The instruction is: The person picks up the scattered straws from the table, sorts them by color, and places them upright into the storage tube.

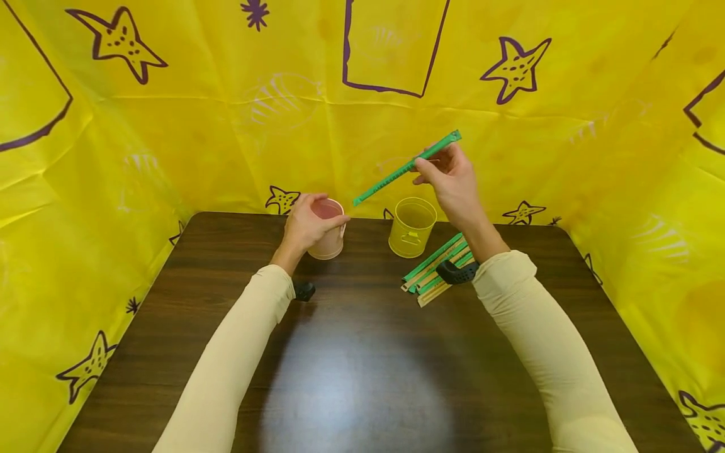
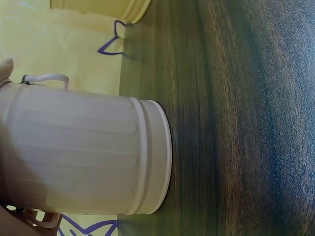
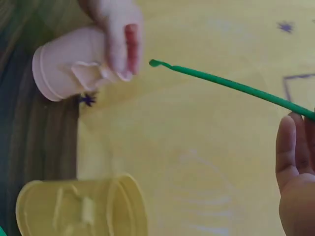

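My left hand (image 1: 308, 228) holds the pink pail (image 1: 327, 246) at its rim, thumb on the near right side and fingers over the far left. The pail stands upright on the table; the left wrist view shows its ribbed wall (image 2: 78, 142) and side handles. Between thumb and fingers, my right hand (image 1: 453, 182) pinches a green paper-wrapped straw (image 1: 396, 173) above the table. One end of the straw slants down toward the pink pail, apart from it. Below and left of the right hand is an upright yellow pail (image 1: 411, 236) with a handle.
Several green and beige wrapped straws (image 1: 436, 270) lie in a loose pile on the dark wooden table (image 1: 351, 377), partly under the right wrist. A yellow sheet (image 1: 226, 145) with purple drawings surrounds the table at the back and sides. Each wrist wears a black band.
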### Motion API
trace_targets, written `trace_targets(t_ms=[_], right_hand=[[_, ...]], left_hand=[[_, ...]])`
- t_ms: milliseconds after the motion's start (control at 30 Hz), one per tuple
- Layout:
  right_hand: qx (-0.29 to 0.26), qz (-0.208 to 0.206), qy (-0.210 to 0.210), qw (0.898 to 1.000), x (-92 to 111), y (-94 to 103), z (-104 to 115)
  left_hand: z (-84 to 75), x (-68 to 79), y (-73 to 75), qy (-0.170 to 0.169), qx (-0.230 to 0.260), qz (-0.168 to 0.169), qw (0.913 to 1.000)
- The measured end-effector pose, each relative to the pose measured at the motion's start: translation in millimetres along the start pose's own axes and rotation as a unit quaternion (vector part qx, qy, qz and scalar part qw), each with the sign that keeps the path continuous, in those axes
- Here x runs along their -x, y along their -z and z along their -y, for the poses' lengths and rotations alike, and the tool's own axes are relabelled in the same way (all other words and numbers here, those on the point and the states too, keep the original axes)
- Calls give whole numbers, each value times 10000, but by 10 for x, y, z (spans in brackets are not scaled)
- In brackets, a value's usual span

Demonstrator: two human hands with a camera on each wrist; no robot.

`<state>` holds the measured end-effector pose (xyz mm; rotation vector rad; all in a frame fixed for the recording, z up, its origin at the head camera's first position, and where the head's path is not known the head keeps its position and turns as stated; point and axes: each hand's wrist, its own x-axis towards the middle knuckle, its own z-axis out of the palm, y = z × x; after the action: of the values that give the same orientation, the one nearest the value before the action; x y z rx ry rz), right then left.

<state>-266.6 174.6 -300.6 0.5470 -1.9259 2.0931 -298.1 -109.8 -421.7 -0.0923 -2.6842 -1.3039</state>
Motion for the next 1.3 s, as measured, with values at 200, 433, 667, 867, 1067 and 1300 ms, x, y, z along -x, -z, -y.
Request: trace_targets(t_ms=[200,433,667,867,1067,1300], right_hand=[[834,312,-331,9955,-111,-344,-290],[1445,681,-620,9852,-77,-620,-551],[1567,891,-745,9808,-47,-691,-613],[1607,1271,-1003,9736,-21,-611,-613],[1962,1569,-1291,9593,75,-374,-569],[2599,1859,-1270,9390,200,10,-360]], left_hand=[[-10,-17,-7,-93,97,11,9999],[-11,-30,-27,-118,150,75,9998],[-13,-13,-14,-116,144,49,9998],[2,-6,-1,-105,99,-7,9999],[14,5,-20,-47,36,44,10000],[8,4,0,-38,-21,44,10000]])
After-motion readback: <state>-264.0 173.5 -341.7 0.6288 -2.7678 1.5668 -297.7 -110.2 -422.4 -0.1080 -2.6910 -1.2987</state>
